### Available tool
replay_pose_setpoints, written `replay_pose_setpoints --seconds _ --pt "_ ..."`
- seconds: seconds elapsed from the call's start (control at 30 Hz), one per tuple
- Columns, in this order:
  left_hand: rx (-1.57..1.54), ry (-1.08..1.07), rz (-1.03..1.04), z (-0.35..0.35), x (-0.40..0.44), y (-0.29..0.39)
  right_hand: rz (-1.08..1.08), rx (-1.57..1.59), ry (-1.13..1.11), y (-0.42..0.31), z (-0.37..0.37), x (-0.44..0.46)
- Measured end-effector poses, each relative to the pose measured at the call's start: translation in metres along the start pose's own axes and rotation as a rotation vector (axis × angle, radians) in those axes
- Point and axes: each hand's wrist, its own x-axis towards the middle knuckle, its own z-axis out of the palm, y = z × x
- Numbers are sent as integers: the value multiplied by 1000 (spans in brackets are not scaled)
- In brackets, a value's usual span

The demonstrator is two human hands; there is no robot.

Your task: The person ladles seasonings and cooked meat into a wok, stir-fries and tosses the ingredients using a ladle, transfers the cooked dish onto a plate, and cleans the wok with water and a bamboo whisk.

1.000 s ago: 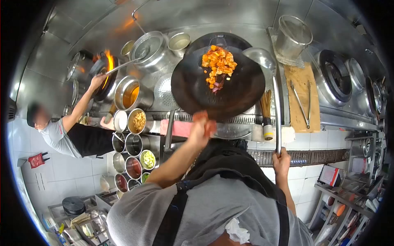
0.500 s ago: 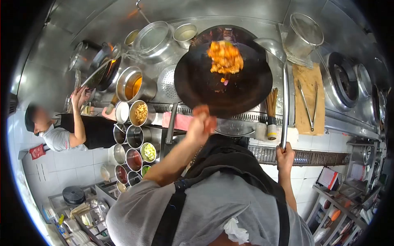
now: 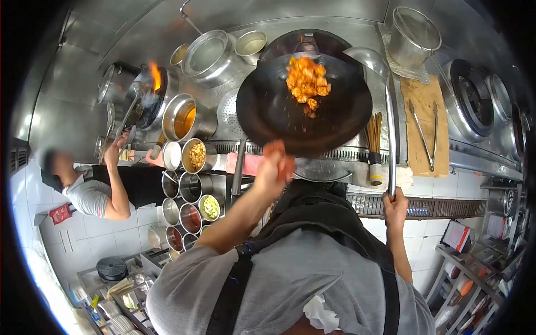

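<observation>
My left hand is closed at the near rim of a large black wok, with a reddish folded cloth around the grip. Motion blurs the fingers a little. Chunks of orange-brown sauced food are in the far half of the wok, some trailing toward its middle. My right hand is wrapped round the end of a long-handled ladle. The ladle's steel bowl is beyond the wok's far right edge, apart from the food.
Left of the wok stand a pot of amber liquid, a pot of light brown pieces and several ingredient tins. Tongs lie on brown cloth at right, near a strainer. Another person works beside a flame at left.
The food has loosened from a compact mass into separate chunks, some lower in the wok. The other person's hand has moved down, and the flame there is taller. My grips are unchanged.
</observation>
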Motion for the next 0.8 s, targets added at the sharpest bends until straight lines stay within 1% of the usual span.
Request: replay_pose_setpoints --seconds 0.03,0.07,0.1,0.13,0.2,0.27,0.3,0.33,0.37,0.4,0.43,0.47,0.5,0.53,0.57,0.63,0.73,0.8 --pt "-120 59 20 30 21 27 -11 -8 9 4 3 4" --pt "-69 125 -38 46 45 37 -23 -12 10 3 5 9" --pt "-19 195 -105 56 61 40 15 37 3 1 7 13" --pt "-27 195 -108 51 74 34 56 86 -4 0 8 17" --pt "133 175 -197 19 109 6 49 99 0 -2 14 32" --pt "45 -25 -67 -29 99 -42 65 115 17 6 8 26" --pt "-72 -121 -122 -36 70 -45 47 64 45 9 3 25" --pt "127 84 -88 -17 28 -38 30 24 76 12 3 23" --pt "109 139 -185 -9 2 -31 11 -23 100 15 4 22" --pt "64 94 -92 2 5 -16 33 -44 122 24 6 16" --pt "16 57 -2 8 16 -3 37 -47 112 29 8 8" --pt "-136 23 31 6 39 9 36 -69 134 33 8 1" --pt "-42 262 -36 37 49 30 28 -89 169 36 8 -1" --pt "36 233 -95 37 64 30 -13 -206 195 45 8 -1" --pt "114 203 -152 33 79 25 6 -254 192 60 10 3" --pt "119 171 -146 19 108 9 33 -402 140 66 9 8" --pt "135 140 -122 -1 138 -5 30 -491 155 79 22 18" --pt "133 131 -91 -2 151 -6 85 -565 129 85 30 23"
